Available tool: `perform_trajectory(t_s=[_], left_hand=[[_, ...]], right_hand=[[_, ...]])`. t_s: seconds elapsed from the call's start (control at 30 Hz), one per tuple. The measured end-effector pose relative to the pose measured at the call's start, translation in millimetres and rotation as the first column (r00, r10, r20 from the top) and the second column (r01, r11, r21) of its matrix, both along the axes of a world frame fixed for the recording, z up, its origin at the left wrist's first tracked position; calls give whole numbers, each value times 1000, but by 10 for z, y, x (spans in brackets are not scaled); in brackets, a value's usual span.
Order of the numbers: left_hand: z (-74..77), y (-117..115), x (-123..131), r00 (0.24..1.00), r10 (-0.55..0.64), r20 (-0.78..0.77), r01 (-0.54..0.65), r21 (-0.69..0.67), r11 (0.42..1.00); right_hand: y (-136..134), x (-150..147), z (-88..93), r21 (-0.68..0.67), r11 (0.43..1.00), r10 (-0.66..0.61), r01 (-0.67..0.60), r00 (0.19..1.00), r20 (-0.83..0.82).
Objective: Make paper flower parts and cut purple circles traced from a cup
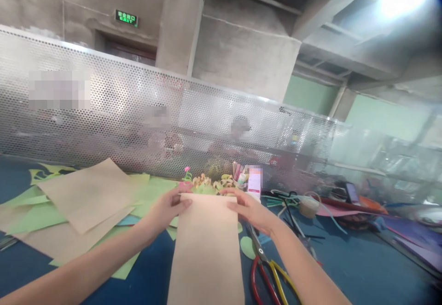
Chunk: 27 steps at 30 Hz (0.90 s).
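Observation:
A long beige sheet of paper (209, 250) runs from the bottom of the view up to both hands, with its far edge toward the screen. My left hand (176, 204) pinches the far left corner, thumb on the near face and fingers behind. At the far right corner my right hand (247, 208) is closed on the same sheet, its fingers bent along the top edge. Scissors (264, 261) with red and yellow handles lie beneath my right forearm. Beside them is a round green paper piece (247, 247).
Beige and green sheets (90, 194) overlap on the blue table (345, 268) at left. Small curled paper flowers (203, 181) and a lit phone (254, 181) stand behind my hands. A tape roll (309, 207) and thin strips lie right. A perforated metal screen (120, 107) borders the table.

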<state>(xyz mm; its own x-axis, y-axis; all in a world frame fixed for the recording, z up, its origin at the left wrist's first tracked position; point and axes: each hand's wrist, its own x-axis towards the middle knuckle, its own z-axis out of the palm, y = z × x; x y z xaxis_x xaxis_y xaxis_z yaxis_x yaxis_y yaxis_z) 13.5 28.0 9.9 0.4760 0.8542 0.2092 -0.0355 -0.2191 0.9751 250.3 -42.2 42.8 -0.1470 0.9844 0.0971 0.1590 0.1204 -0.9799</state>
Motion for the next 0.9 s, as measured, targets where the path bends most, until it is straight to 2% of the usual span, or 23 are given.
perform_trajectory(t_s=[0.1, 0.23, 0.43, 0.6, 0.73, 0.83, 0.9], left_hand=[[36, 34, 24, 999, 25, -33, -22, 79, 997], [22, 45, 6, 998, 15, -68, -6, 131, 991], [63, -27, -34, 998, -2, -58, 2, 2, 1000], [92, -108, -25, 988, -97, 123, 123, -227, 966], [94, -133, -57, 958, -254, 131, 285, -384, 878], [14, -117, -117, 911, -387, 145, 412, -403, 817], [-82, -89, -148, 902, -413, 129, 430, -372, 823]], right_hand=[[43, -11, -20, 4, 995, -99, 99, 995, 20], [108, 9, -68, 5, 990, -139, 138, 990, 30], [110, 31, -75, 1, 989, -149, 149, 989, 20], [111, 39, -118, -14, 989, -145, 145, 988, -51], [180, 58, -213, -40, 981, -192, 188, 973, -132], [205, 74, -227, -20, 975, -219, 220, 953, -208], [172, 79, -185, 5, 977, -206, 214, 946, -250]])
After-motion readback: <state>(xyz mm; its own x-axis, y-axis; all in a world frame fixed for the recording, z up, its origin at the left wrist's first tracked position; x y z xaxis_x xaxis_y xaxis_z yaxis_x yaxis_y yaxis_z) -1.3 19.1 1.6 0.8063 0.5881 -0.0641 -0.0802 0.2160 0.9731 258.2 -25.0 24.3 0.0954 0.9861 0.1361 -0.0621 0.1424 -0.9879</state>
